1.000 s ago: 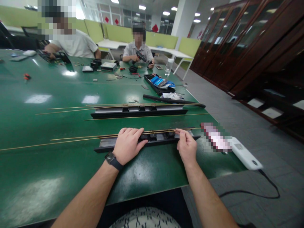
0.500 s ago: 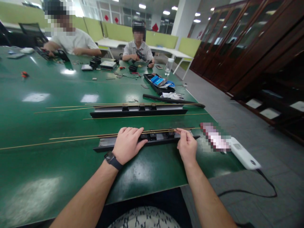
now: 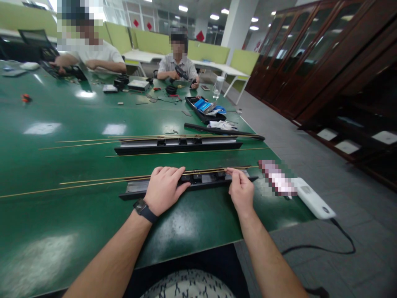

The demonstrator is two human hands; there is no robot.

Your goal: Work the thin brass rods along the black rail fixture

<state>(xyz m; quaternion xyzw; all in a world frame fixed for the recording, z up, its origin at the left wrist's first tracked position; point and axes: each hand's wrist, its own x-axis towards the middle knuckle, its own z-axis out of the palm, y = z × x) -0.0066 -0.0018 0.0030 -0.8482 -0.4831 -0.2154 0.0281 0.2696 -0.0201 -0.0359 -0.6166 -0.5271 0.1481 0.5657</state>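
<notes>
A long black-and-grey channel rail point(image 3: 139, 186) lies crosswise before me, with small black blocks point(image 3: 196, 178) seated in it. Thin brass-coloured rods point(image 3: 96, 181) run along its top and stick out far to the left. My left hand point(image 3: 164, 187) lies over the rail, fingers on the far side and thumb on the near side, pressing the rods against it. At the rail's right part, my right hand point(image 3: 241, 188) pinches a thin rod between thumb and forefinger. The fingertips of my left hand are partly hidden.
A second rail point(image 3: 180, 146) with rods lies beyond. Behind it are a black bar point(image 3: 248, 135), white gloves point(image 3: 221, 125) and a black tray point(image 3: 194, 108). A blurred phone-like thing point(image 3: 276, 177) and white device point(image 3: 314, 198) sit right. Two people work across the table.
The whole view shifts slightly leftward. Both hands keep their places on the rail and rods; no grip has visibly changed.
</notes>
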